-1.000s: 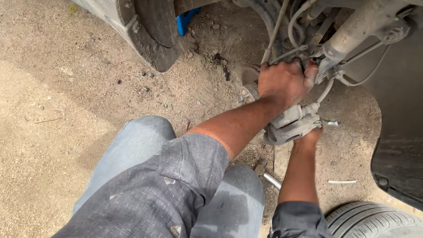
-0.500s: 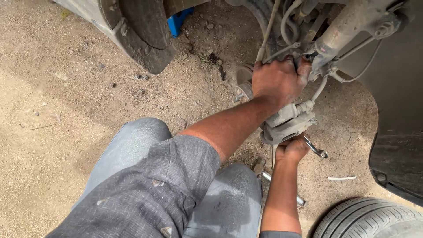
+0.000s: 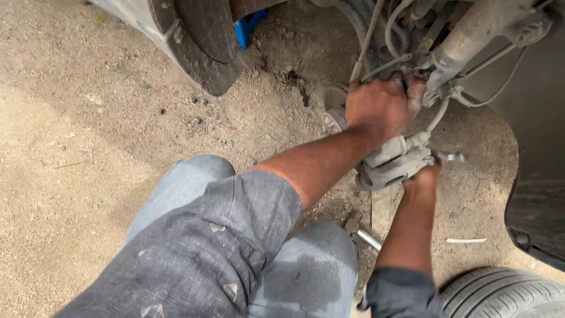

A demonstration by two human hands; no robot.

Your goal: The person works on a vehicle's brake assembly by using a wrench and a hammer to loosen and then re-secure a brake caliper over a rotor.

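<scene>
My left hand (image 3: 382,106) is clamped over the top of the brake assembly under the car, just below the grey strut (image 3: 471,29) and its hoses. The grey brake caliper (image 3: 391,162) hangs right beneath that hand. From below, my right hand (image 3: 422,176) reaches up against the caliper's right side and grips a small metal wrench (image 3: 450,156), whose open end sticks out to the right. The fingers of the right hand are mostly hidden behind the caliper. What the left palm covers cannot be seen.
I sit on sandy ground with my jeans-clad knees (image 3: 194,182) in front. A loose tyre (image 3: 506,294) lies at the bottom right. A metal tool (image 3: 362,232) and a white stick (image 3: 465,240) lie on the dirt. A dark mud flap (image 3: 203,47) and a blue object (image 3: 247,26) are at the top.
My right hand dipped lower with the wrench half a second ago and has come back up to the caliper's right side. The left hand keeps its grip in the same place.
</scene>
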